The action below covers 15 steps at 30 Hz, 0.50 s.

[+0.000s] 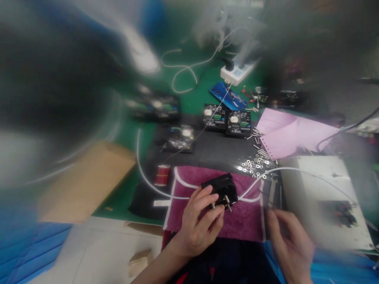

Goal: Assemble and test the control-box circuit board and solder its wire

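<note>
Holding a black plastic box (222,182) with metal pegs (227,202) in curled fingers, the left hand (199,223) is hovering over the fuzzy purple cloth (244,227); the right hand (290,240), fingers bent, is showing right of the cloth; I cannot tell if it's pinching anything.

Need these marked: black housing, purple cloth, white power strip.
Black housing (227,187): head view, exposed body.
Purple cloth (247,221): head view, bare lower right area.
White power strip (232,76): head view, near end of its casing.
</note>
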### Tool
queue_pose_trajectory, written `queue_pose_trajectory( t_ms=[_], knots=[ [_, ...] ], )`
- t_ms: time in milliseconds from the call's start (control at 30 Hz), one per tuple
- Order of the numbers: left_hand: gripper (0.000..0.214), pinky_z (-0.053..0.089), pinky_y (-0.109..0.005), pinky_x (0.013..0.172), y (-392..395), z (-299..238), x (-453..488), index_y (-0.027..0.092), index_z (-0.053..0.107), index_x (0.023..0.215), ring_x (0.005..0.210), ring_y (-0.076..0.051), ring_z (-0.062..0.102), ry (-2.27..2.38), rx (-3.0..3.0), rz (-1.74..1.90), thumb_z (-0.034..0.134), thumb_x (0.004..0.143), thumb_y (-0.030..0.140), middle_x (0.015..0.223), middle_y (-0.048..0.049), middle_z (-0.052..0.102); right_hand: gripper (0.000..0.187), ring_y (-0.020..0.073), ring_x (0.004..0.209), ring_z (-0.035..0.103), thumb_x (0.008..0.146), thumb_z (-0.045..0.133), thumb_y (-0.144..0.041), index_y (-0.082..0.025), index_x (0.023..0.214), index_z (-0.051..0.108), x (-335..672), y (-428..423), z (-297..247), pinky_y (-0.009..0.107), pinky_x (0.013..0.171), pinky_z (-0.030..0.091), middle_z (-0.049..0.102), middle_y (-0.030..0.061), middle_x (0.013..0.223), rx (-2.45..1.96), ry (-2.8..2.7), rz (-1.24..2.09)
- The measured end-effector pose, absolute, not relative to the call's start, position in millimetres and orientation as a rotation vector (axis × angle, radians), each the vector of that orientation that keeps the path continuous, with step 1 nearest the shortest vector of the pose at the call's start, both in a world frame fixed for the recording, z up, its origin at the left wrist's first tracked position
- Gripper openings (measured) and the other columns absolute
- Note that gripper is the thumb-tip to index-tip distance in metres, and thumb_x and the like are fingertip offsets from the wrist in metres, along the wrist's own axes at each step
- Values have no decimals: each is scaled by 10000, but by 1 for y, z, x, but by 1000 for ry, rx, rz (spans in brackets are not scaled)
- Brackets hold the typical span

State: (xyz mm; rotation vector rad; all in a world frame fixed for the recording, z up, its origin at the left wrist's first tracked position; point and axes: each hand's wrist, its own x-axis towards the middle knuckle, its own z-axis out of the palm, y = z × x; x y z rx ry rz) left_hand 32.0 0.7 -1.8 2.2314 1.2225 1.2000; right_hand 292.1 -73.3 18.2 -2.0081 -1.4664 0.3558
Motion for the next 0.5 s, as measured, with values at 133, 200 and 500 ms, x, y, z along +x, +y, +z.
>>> queue_pose_trajectory(
  t_ms=[133, 200, 500],
  knots=[
    [324, 576, -562, 1212, 2, 4, 28, 169, 748, 1172, 1430, -322, 607, 1197, 2318, 1128, 803, 873, 55, 1296, -133, 670, 138, 198, 809, 717, 1020, 702, -343, -208, 1020, 732, 289, -75, 5, 318, 771, 536, 764, 64, 954, -1919, -1550, 243],
    [345, 565, -560, 1227, 5, 8, 27, 169, 739, 1208, 1454, -325, 589, 1172, 2342, 1071, 800, 882, 71, 1327, -138, 668, 105, 217, 801, 713, 1003, 722, -310, -209, 1024, 739, 286, -79, 5, 345, 761, 533, 763, 82, 942, -1901, -1530, 112],
    [255, 564, -515, 1236, 25, 22, 31, 174, 693, 1186, 1504, -320, 560, 1192, 2264, 1091, 774, 945, 188, 1378, -144, 666, 257, 333, 852, 733, 927, 776, -436, -192, 983, 831, 313, -82, -36, 463, 805, 549, 806, 158, 998, -1931, -1699, -242]
  ],
)
